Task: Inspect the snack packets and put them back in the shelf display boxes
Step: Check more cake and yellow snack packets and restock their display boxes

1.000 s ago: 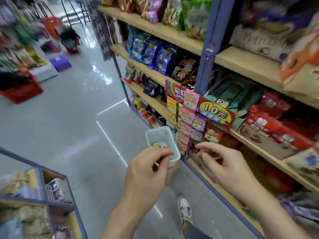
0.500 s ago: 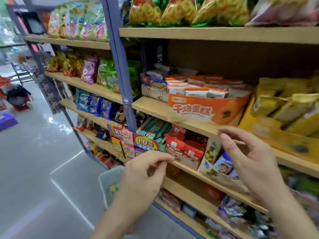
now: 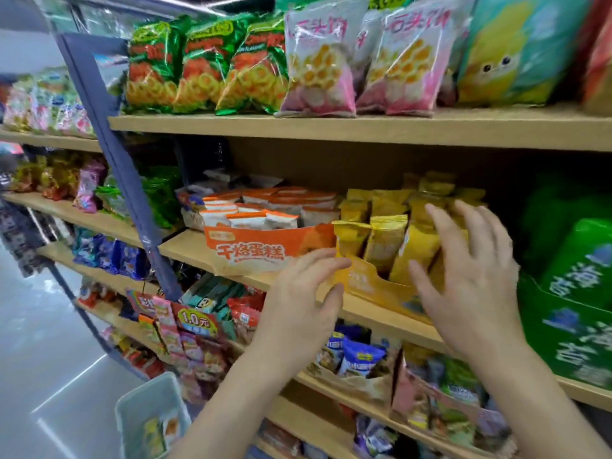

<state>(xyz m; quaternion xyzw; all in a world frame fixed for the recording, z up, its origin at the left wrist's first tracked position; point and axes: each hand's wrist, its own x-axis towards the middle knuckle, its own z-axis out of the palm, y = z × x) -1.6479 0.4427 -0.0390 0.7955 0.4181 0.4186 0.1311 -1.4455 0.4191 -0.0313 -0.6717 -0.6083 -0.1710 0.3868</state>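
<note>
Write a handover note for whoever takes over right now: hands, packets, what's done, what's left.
Left hand: open, empty, at the left front corner of the yellow box.
Right hand: open, fingers spread over the yellow packets standing in it.
Orange box beside it: stocked.
Bin low left: a few packets inside.
Done: nothing visible; no packet in hand.
Left: pick a packet, inspect it, return it to its box.
</note>
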